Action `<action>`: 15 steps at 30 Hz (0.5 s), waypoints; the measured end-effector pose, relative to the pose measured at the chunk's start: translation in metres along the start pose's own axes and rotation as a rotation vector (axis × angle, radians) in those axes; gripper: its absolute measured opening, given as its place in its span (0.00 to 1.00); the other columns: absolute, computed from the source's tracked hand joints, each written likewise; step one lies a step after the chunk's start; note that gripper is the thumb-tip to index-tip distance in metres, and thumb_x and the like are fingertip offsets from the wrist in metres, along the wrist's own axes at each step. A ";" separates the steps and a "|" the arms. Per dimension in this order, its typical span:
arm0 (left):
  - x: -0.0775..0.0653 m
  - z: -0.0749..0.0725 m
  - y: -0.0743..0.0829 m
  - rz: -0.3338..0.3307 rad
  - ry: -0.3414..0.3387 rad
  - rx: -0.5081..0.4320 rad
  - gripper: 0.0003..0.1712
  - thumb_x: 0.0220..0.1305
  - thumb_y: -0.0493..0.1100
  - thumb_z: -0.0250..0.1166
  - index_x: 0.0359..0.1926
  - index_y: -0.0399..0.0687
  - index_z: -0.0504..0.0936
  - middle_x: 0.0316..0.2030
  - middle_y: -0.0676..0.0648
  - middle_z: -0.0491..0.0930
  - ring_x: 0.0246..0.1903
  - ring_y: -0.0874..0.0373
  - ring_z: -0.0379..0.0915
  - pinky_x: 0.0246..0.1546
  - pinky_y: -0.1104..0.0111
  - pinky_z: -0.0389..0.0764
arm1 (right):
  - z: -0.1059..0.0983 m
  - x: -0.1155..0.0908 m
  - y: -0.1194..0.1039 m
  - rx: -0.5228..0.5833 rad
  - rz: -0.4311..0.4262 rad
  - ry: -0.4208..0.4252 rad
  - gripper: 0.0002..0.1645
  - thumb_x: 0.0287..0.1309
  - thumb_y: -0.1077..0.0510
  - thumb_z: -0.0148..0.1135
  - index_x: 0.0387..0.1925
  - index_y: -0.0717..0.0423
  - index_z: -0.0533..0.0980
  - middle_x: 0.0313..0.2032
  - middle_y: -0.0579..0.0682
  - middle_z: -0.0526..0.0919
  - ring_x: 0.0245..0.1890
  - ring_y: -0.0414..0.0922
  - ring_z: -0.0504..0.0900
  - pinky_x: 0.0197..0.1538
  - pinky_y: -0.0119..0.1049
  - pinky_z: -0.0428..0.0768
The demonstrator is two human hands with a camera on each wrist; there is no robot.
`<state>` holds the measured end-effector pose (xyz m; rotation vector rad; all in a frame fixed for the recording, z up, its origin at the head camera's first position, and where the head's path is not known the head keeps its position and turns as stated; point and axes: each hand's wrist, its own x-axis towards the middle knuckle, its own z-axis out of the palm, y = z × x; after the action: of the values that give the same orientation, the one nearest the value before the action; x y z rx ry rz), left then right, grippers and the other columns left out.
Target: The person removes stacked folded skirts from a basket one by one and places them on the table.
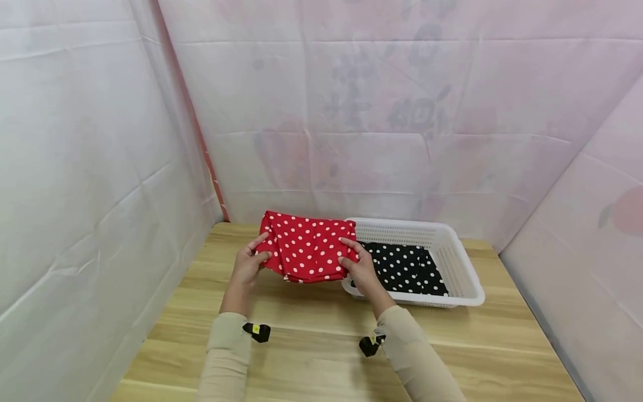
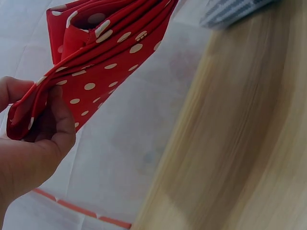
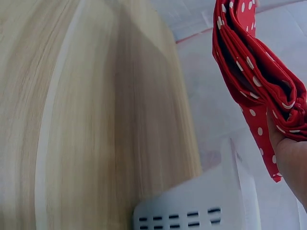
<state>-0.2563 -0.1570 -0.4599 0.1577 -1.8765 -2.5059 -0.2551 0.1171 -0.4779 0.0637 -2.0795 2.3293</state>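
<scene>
One red cloth (image 1: pixel 312 247), one black cloth (image 1: pixel 406 269), one basket (image 1: pixel 470 274), two hands (image 1: pixel 247 267) (image 1: pixel 365 272).

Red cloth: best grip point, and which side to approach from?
I'd pinch the red cloth at its two short ends, left hand from the left, right hand from the right. It is folded into a wide stack of several layers, so catching every layer at both ends should keep it from unfolding.

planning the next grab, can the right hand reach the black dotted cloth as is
Probably not without letting go: the right hand grips one end of the red cloth, though the black cloth lies close by in the open basket.
</scene>
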 end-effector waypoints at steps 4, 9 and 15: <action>0.002 -0.012 0.001 -0.019 0.009 -0.018 0.32 0.59 0.26 0.57 0.64 0.47 0.69 0.63 0.45 0.62 0.50 0.52 0.67 0.41 0.67 0.78 | 0.013 0.008 0.003 -0.063 0.036 0.005 0.30 0.54 0.73 0.57 0.58 0.52 0.71 0.58 0.58 0.67 0.47 0.51 0.75 0.41 0.39 0.80; 0.007 -0.025 0.001 -0.033 0.031 -0.026 0.32 0.59 0.27 0.59 0.65 0.47 0.68 0.63 0.45 0.62 0.48 0.54 0.70 0.42 0.67 0.78 | 0.027 0.018 0.010 -0.080 0.050 -0.025 0.29 0.54 0.73 0.58 0.58 0.55 0.72 0.56 0.59 0.68 0.43 0.49 0.77 0.39 0.36 0.80; 0.024 -0.031 -0.014 0.005 0.098 -0.005 0.31 0.57 0.26 0.58 0.63 0.44 0.70 0.60 0.43 0.66 0.45 0.57 0.73 0.37 0.69 0.79 | 0.041 0.025 0.011 -0.070 0.120 -0.074 0.32 0.55 0.74 0.54 0.62 0.58 0.66 0.58 0.63 0.64 0.41 0.50 0.76 0.36 0.37 0.80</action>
<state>-0.2766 -0.1839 -0.4837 0.2708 -1.8319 -2.4506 -0.2800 0.0744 -0.4834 0.0250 -2.2575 2.3520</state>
